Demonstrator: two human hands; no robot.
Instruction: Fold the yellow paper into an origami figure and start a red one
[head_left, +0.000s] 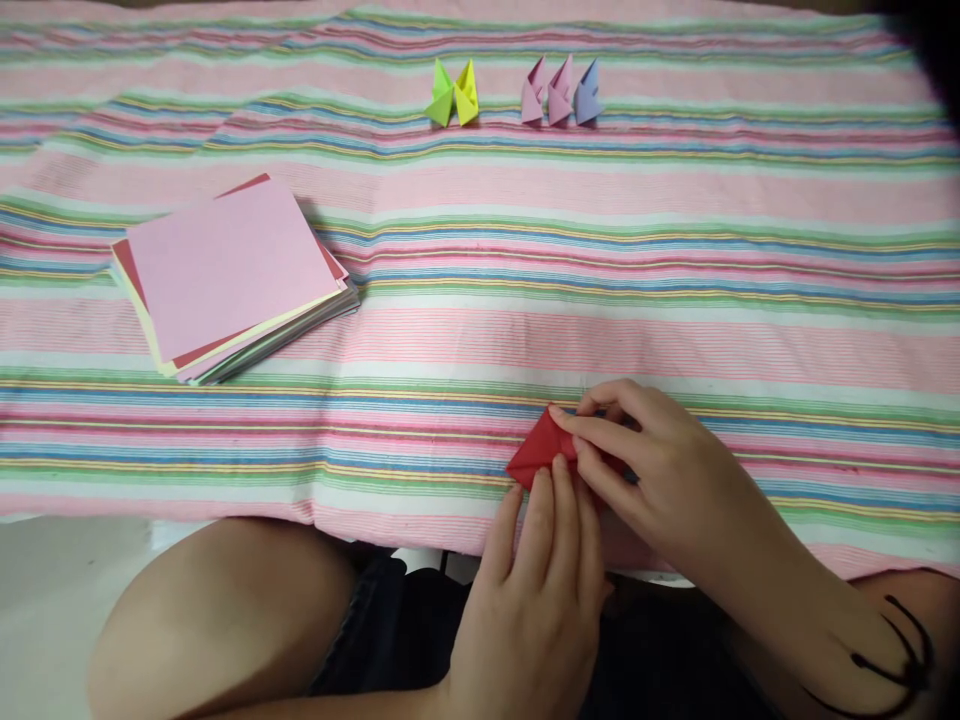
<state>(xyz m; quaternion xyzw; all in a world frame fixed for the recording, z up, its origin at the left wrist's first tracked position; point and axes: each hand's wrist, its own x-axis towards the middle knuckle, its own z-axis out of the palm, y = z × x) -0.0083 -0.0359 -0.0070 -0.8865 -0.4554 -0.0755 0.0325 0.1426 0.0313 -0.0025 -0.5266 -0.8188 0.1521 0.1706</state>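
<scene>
A small piece of red folded paper (541, 447) lies near the front edge of the cloth-covered table, its pointed end toward the left. My left hand (536, 590) comes up from below with its fingers stretched out, the tips pressing on the paper's lower edge. From the right, my right hand (652, 460) pinches the paper's upper right part between thumb and fingers. These fingers hide the paper's right end.
A stack of coloured paper (232, 265) with a pink sheet on top sits at the left. Along the back stand folded paper pieces: a green one (441, 95), a yellow one (466, 95), two pink ones (559, 95) and a blue one (588, 95). The striped cloth (450, 340) has creases.
</scene>
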